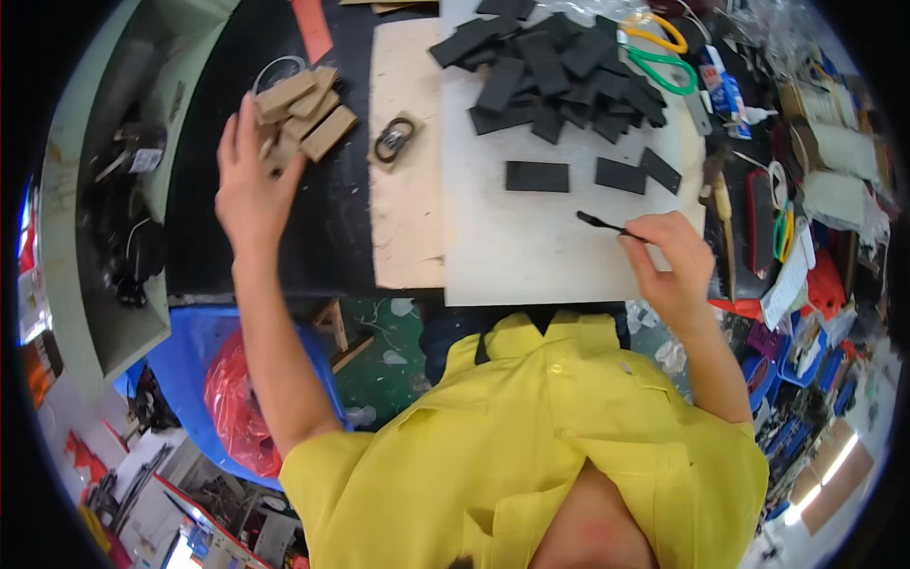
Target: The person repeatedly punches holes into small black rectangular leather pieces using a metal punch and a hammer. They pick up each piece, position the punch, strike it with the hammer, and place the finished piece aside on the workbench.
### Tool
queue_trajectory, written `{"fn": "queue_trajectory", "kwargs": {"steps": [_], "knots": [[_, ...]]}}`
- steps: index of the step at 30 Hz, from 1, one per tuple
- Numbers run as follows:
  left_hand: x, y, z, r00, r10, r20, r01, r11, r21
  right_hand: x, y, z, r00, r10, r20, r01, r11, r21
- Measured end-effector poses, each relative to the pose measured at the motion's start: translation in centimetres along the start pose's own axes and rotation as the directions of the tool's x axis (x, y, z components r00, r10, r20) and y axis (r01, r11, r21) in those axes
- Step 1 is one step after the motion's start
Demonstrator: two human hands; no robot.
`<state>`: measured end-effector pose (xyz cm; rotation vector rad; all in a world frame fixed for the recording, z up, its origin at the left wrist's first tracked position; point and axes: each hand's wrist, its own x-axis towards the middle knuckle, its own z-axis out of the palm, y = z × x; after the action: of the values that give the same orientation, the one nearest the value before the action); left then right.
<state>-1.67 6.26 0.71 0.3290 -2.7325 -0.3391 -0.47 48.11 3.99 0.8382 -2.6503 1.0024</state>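
Note:
My left hand (251,194) has its thumb and fingers spread around the near left side of a small heap of tan blocks (329,133). Whether a fingertip touches one of them I cannot make out. My right hand (675,261) pinches one end of a thin black strip (599,223), whose wider end points left above the white board (531,256). Just beyond the strip lie a single black rectangular piece (536,176) and two more, overlapping, to its right. A large pile of black pieces (559,71) covers the far part of the board.
A tan square with dark rings (394,141) rests on the beige sheet (408,228). Green-handled scissors (664,71), a glue tube (725,90) and a wooden-handled tool (725,213) lie at the right. A blue bin (190,379) with a red bag stands below the table's left side.

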Motion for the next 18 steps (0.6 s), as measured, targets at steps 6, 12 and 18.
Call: {"fn": "queue_trajectory", "kwargs": {"steps": [6,12,18], "knots": [[-4.1,8.0,-1.3,0.983,0.084,0.161,-0.001,0.890,-0.457,-2.0,-3.8,2.7,0.940,-0.235,0.246,0.034,0.784,0.620],[-4.9,14.7,2.7,0.879,0.470,0.079,-0.324,0.711,-0.624,-1.6,-0.4,2.2,0.982,-0.186,0.038,0.187,0.981,-0.046],[-5.7,15.1,0.9,0.964,0.234,0.123,-0.116,0.793,-0.598,-2.5,-1.6,2.4,0.949,-0.293,0.115,0.260,0.936,0.239]]}}
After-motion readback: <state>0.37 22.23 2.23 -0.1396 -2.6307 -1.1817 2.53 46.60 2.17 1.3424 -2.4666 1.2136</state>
